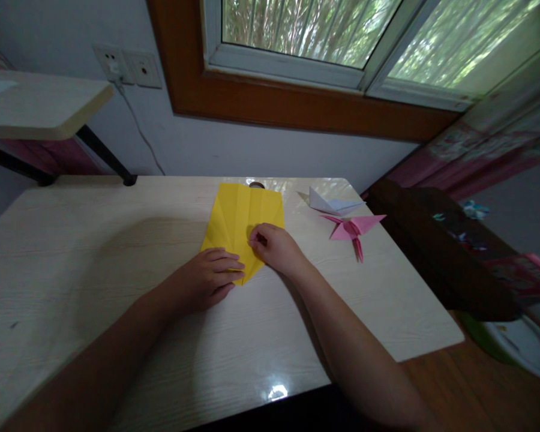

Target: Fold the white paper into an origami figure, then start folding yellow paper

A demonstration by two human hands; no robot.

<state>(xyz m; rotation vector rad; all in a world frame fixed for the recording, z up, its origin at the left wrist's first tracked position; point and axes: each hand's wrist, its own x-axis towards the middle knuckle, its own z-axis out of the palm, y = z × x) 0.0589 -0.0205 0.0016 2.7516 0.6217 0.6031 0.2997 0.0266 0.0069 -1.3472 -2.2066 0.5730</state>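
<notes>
Currently, we press our left hand (pixel 209 277) flat, fingers extended, on the near corner of the yellow paper (pixel 243 225) lying mid-tabletop (pixel 94 288). Our right hand (pixel 274 247) pinches a fold in the paper. Pink origami (pixel 353 229) lies to the right.

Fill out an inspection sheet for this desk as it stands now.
Surface: pale wood-grain table, glossy.
Job's things: yellow paper, creased and partly folded, lying flat.
Clutter: white folded paper and pink folded paper to the right.
Hands: left hand flat on the yellow paper's near corner; right hand pinching a fold.
Cables: white cord hanging from wall socket.
Surroundings: window, side shelf.
</notes>
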